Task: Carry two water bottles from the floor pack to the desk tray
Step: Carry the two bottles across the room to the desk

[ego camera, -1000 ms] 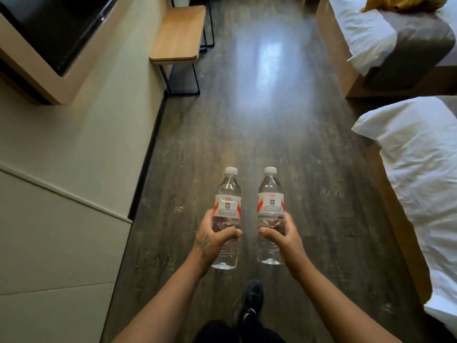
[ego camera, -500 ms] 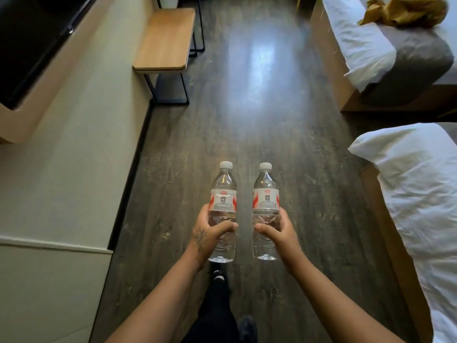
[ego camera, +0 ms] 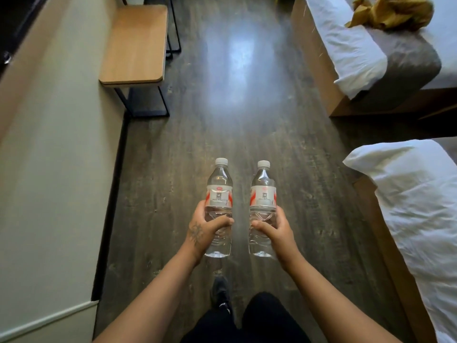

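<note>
I hold two clear water bottles upright in front of me above the dark wood floor, both with white caps and red-and-white labels. My left hand (ego camera: 206, 230) is wrapped around the lower half of the left bottle (ego camera: 219, 191). My right hand (ego camera: 277, 231) grips the right bottle (ego camera: 263, 191) the same way. The bottles stand side by side, a small gap between them. Neither the floor pack nor the desk tray is in view.
A wooden bench on a black metal frame (ego camera: 136, 45) stands ahead by the left wall (ego camera: 57, 181). Two beds with white sheets (ego camera: 418, 206) line the right side; the far bed (ego camera: 358, 50) has a mustard cloth (ego camera: 393, 12) on it. A floor aisle (ego camera: 235, 107) runs between them.
I have walked forward: the bench and beds have come closer and lower in view. Both bottles stay held upright in the same grip.
</note>
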`<state>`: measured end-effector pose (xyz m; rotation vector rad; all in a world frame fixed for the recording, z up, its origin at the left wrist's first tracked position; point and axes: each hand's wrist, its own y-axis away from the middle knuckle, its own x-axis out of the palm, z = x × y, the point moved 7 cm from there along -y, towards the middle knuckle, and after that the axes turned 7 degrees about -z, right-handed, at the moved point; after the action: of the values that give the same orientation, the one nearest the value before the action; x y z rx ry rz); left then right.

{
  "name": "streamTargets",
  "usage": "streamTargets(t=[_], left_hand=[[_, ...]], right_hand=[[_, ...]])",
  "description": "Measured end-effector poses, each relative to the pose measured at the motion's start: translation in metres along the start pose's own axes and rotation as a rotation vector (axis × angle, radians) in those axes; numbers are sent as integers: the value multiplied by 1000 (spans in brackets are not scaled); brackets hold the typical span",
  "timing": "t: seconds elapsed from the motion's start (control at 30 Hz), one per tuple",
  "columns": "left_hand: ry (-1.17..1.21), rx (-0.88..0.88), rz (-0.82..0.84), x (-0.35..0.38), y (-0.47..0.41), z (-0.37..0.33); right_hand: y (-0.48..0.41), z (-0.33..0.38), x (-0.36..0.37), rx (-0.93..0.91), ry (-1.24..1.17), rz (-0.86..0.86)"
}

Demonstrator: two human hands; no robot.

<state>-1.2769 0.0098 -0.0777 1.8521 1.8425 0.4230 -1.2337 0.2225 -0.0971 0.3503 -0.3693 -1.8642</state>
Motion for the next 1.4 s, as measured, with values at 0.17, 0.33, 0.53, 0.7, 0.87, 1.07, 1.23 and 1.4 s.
streamTargets(t=[0.17, 0.33, 0.53, 0.7, 0.87, 1.07, 1.23, 1.4], left_hand=[[-10, 6, 9, 5, -55, -42], [8, 4, 0, 20, -117, -83], [30, -3, -49, 51, -206, -143], [36, 9, -72, 81, -268, -201], [36, 22, -53, 102, -323, -246], [50, 43, -67, 107, -391, -296], [63, 48, -53, 102, -463, -336], [67, 34, -15, 90, -549, -379]], right_hand=[[-60, 38, 14, -8, -7, 8], [-137, 74, 18, -32, -31, 26], [-246, 120, 19, -47, -41, 84], [-328, 159, 15, -33, -22, 122], [-393, 198, 18, -42, -12, 141], [-466, 231, 36, -30, 0, 136], [-536, 262, 64, -38, 11, 121], [-611, 293, 99, -28, 28, 88]])
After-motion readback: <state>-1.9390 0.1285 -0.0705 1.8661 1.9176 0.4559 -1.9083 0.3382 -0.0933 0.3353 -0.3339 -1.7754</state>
